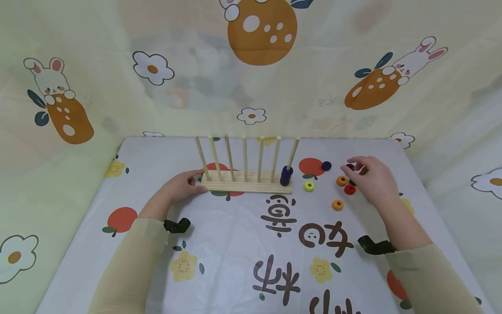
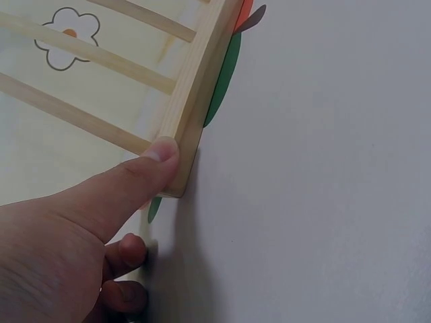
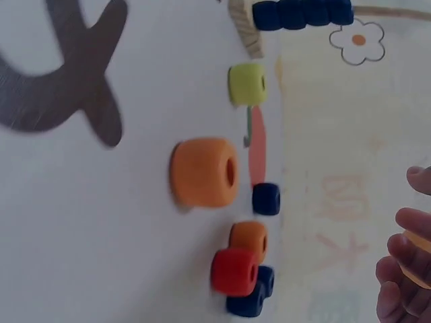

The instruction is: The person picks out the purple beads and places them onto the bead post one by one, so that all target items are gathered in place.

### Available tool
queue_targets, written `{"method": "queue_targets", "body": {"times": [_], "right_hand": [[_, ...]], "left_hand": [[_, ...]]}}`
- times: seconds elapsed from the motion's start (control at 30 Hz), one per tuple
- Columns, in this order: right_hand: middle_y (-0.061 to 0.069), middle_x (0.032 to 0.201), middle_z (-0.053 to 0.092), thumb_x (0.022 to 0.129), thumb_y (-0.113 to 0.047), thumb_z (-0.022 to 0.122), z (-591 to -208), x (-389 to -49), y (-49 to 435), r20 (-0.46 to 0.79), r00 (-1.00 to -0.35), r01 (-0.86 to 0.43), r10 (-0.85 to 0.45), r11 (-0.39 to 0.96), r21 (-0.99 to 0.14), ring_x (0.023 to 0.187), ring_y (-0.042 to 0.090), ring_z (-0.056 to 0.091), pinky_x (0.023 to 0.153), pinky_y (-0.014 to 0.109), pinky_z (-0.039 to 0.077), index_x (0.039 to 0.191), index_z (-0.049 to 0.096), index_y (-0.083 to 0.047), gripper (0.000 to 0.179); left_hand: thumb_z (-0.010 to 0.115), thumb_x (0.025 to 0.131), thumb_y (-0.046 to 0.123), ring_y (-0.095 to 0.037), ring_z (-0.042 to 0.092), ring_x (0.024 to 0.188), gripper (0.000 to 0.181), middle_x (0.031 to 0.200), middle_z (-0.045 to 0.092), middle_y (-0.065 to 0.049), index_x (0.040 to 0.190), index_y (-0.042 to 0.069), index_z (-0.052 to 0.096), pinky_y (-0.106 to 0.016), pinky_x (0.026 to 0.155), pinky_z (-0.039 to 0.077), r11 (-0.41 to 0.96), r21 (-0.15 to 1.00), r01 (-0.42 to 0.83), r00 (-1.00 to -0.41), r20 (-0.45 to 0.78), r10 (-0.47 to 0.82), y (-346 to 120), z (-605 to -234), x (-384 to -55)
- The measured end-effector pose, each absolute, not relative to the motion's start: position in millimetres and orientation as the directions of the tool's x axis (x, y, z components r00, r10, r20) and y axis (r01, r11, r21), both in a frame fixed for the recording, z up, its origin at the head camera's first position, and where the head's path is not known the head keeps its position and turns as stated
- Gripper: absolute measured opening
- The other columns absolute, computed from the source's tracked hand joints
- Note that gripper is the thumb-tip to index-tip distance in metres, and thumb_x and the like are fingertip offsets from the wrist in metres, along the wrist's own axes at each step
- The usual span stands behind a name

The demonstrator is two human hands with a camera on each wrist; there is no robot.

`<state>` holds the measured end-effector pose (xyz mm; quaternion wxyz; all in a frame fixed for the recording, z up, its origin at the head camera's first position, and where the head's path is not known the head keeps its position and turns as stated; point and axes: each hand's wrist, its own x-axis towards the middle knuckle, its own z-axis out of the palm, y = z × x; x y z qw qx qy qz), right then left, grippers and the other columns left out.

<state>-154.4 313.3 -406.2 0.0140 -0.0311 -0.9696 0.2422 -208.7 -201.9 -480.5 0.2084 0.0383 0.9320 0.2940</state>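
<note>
Rack (image 1: 247,187): 1. Pegs (image 1: 245,159): 7, of which 1 loaded. Stacked blue beads (image 1: 286,175): 4, all on that one. Loose ones: blue beads (image 1: 326,166) 3, orange beads (image 1: 338,205) 2, red bead (image 1: 350,189) 1, lime bead (image 1: 309,186) 1. So 7 loose, 11 overall. Hands: 2, 1 left hand (image 1: 181,188) + 1 right hand (image 1: 370,176). Sleeves (image 1: 121,274): 2. Wrist cams (image 1: 177,225): 2. Rabbit prints (image 1: 55,83) on backdrop (image 1: 313,87): 3, counting 1 cropped at top.

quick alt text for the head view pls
A person's left grip holds the left end of a seven-peg wooden rack, dark blue beads stacked on its rightmost peg. The right grip is near loose coloured beads on the tablecloth.
</note>
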Motion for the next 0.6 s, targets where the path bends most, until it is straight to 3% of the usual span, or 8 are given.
{"method": "queue_targets", "body": {"times": [0.4, 0.6], "right_hand": [[0.019, 0.105, 0.057, 0.098, -0.038, 0.061, -433.6, -155.1, 340.6, -0.048, -0.995, 0.097, 0.084, 0.897, -0.432, 0.093, 0.034, 0.05, 0.077, 0.048, 0.044, 0.129, 0.06, -0.003, 0.047], [0.019, 0.108, 0.056, 0.097, -0.041, 0.061, -441.6, -151.9, 359.1, -0.09, -0.991, 0.13, 0.102, 0.898, -0.42, 0.093, 0.034, 0.05, 0.069, 0.041, 0.043, 0.13, 0.059, -0.004, 0.049]], "left_hand": [[0.074, 0.089, 0.039, -0.023, 0.045, 0.083, 0.075, 0.09, 0.047, -0.008, 0.154, 0.023, 0.039, -0.036, 0.07, 0.035, 0.826, 0.56, -0.055, -0.905, -0.378, 0.196, -206.5, -476.6, -204.7], [0.074, 0.089, 0.039, -0.023, 0.045, 0.083, 0.075, 0.09, 0.048, -0.008, 0.154, 0.023, 0.039, -0.036, 0.07, 0.035, 0.827, 0.561, -0.039, -0.906, -0.369, 0.208, -200.6, -477.3, -207.9]]}}
